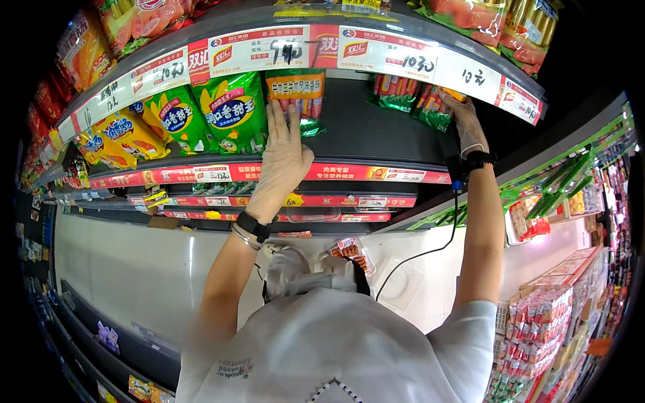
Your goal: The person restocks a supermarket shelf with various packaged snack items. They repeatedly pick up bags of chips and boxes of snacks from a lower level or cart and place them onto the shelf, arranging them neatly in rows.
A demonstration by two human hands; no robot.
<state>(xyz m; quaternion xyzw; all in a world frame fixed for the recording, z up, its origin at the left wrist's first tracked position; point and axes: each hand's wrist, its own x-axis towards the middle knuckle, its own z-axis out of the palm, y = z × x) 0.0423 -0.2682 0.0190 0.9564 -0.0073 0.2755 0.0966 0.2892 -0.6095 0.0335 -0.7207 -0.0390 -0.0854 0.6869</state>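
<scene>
My left hand (pixel 288 151), in a thin translucent glove, rests its extended fingers against the front of a sausage pack with an orange header (pixel 297 90) on the dark shelf. Just left of it stands a large green bag of sausages (pixel 233 113). At the shelf's right end my right hand (pixel 464 121), gloved too, has its fingers on the side of a green-and-red sausage pack (pixel 432 108). The far side of that grip is hidden. A similar sausage pack (pixel 395 92) lies beside it, partly under the price-label strip (pixel 385 50).
Yellow bags (pixel 133 136) fill the shelf's left end. Lower shelf edges (pixel 292 201) project before my legs. On the floor by my feet are a tray of packaged meat (pixel 352 254) and a clear plastic container (pixel 398 284). A black cable (pixel 451 237) hangs by my right arm.
</scene>
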